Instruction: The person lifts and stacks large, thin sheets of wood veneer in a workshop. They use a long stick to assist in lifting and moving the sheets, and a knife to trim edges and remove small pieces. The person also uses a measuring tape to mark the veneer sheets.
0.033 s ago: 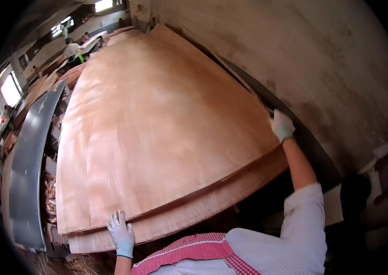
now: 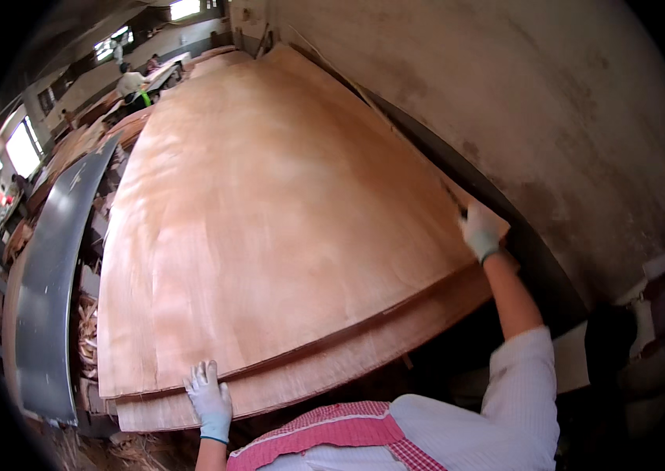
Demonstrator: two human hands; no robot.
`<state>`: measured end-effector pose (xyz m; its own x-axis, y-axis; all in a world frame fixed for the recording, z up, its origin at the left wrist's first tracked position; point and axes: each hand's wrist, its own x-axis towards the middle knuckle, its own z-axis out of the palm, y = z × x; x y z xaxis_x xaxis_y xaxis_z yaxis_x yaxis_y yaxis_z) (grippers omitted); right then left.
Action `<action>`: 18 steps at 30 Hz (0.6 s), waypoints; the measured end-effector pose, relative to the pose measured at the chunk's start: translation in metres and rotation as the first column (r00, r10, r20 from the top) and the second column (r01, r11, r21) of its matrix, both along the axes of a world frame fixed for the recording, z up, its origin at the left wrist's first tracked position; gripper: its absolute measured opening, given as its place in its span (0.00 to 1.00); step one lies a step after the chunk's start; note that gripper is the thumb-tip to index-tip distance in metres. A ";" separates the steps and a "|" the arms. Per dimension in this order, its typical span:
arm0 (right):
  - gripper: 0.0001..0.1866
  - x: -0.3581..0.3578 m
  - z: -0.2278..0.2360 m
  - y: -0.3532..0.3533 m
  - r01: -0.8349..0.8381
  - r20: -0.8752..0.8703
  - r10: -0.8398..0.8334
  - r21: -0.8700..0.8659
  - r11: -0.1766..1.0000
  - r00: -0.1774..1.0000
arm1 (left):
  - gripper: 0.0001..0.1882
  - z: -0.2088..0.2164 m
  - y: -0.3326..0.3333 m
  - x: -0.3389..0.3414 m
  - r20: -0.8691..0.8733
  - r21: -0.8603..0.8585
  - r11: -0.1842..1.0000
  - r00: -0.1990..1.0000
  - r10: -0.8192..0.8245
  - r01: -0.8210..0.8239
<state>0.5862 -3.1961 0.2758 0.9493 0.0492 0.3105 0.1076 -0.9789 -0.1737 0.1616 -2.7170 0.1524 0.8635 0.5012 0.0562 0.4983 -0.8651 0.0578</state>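
Note:
A broad stack of thin, reddish-tan wood veneer sheets [image 2: 269, 204] stretches away from me. Its top sheet's near edge lies back from the edge of the veneer below [image 2: 309, 377]. Gloved in white, my left hand [image 2: 208, 395] rests flat on the near left edge, fingers spread. My right hand [image 2: 480, 230], also gloved, is closed at the right edge of the top sheet. A slim dark shape shows just ahead of that fist; whether it is a tool or a gap is unclear. A veneer corner sticks out right of the fist.
A stained wall [image 2: 568, 125] runs along the right side. At left stands a long grey panel [image 2: 53, 259], with wood scraps [image 2: 87, 330] between it and the stack. Farther back, a person in a light top [image 2: 130, 81] is beside more wood sheets.
My right hand has moved slightly nearer along the right edge, and a veneer corner now shows to its right. My left hand stays in place.

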 end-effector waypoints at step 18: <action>0.17 -0.026 -0.021 -0.019 0.249 -0.131 -0.237 0.084 0.965 0.963 | 0.35 -0.003 -0.001 0.003 0.010 -0.022 0.997 0.997 -0.079 0.079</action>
<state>0.5600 -3.2152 0.2545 0.9592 -0.2127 0.1863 -0.1586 -0.9502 -0.2682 0.1648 -2.7180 0.1494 0.9000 0.4324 0.0543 0.4276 -0.9003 0.0816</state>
